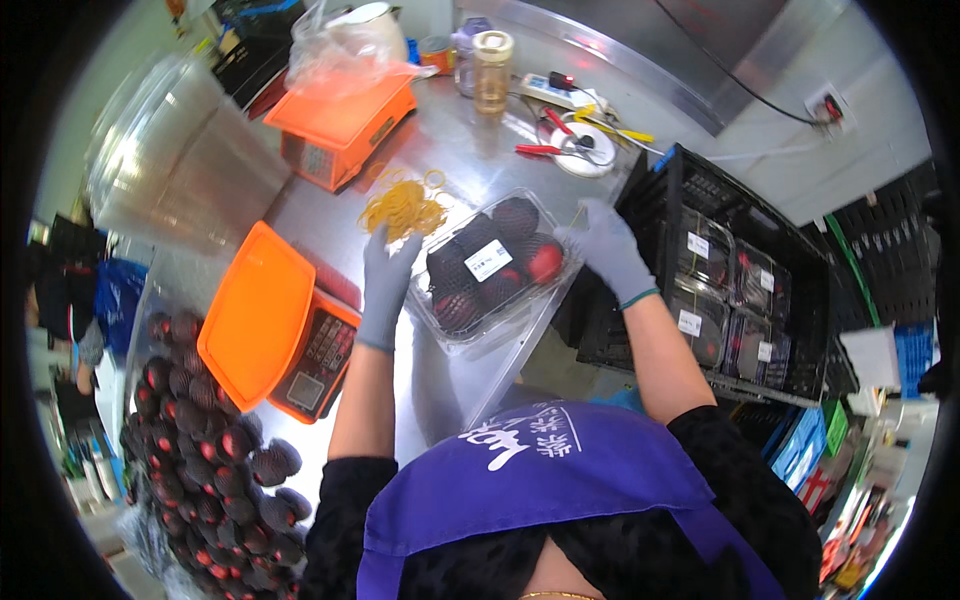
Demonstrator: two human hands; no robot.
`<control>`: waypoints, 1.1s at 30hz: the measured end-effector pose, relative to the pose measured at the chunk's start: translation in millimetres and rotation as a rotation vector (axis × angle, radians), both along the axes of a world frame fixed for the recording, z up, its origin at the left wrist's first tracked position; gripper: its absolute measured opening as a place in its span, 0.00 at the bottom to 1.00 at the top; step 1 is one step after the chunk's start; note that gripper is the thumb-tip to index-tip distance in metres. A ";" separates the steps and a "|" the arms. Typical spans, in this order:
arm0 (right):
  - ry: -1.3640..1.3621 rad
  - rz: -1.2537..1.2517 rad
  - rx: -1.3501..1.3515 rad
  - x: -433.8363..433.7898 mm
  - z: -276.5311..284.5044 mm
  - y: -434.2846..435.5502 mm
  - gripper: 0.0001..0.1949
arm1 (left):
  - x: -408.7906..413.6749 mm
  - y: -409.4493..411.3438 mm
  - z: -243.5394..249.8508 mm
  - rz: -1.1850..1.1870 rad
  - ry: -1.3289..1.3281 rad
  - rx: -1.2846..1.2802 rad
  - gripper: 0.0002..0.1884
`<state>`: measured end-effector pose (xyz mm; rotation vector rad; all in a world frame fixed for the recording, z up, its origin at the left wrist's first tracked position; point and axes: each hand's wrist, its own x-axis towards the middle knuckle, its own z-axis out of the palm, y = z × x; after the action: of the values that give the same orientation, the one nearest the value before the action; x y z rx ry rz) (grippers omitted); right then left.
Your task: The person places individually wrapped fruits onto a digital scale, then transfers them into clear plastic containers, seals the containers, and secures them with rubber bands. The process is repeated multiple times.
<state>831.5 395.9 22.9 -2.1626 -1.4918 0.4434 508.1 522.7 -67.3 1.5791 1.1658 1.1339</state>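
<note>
A clear plastic clamshell box point(442, 330) lies slantwise on the steel table, packed with red fruit point(545, 264) in black foam nets. A white label point(487, 260) with writing is stuck on its lid. My left hand point(386, 281), in a grey glove, is at the box's left end with fingers apart; whether it touches the box I cannot tell. Just beyond its fingertips is a pile of yellow rubber bands point(405, 206). At the box's right end, my gloved right hand point(607, 247) pinches a thin yellow rubber band point(577, 216).
Left of me are an orange scale point(259, 315), heaped netted fruit point(202, 450) and stacked clear containers point(187, 157). Farther back stand another orange scale point(345, 124), a lidded bottle point(492, 75) and red-handled pliers point(540, 150). A black crate point(810, 300) at right holds several labelled boxes.
</note>
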 end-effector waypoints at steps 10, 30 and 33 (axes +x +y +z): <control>1.765 -0.156 0.199 -28.7 -68.4 -27.2 0.24 | -40.6 -38.2 -109.5 -0.027 -0.670 -0.436 0.13; 2.259 0.612 0.247 -104.5 9.4 -123.6 0.29 | 7.4 -118.7 145.2 -0.496 -0.172 -0.381 0.16; 2.210 0.629 0.264 -94.1 56.6 -138.4 0.26 | 37.3 -99.0 157.2 -0.606 0.005 -0.354 0.16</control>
<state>737.4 257.5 79.5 -0.0365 -0.5198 1.7455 545.5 423.7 89.9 1.5012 0.7515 0.4957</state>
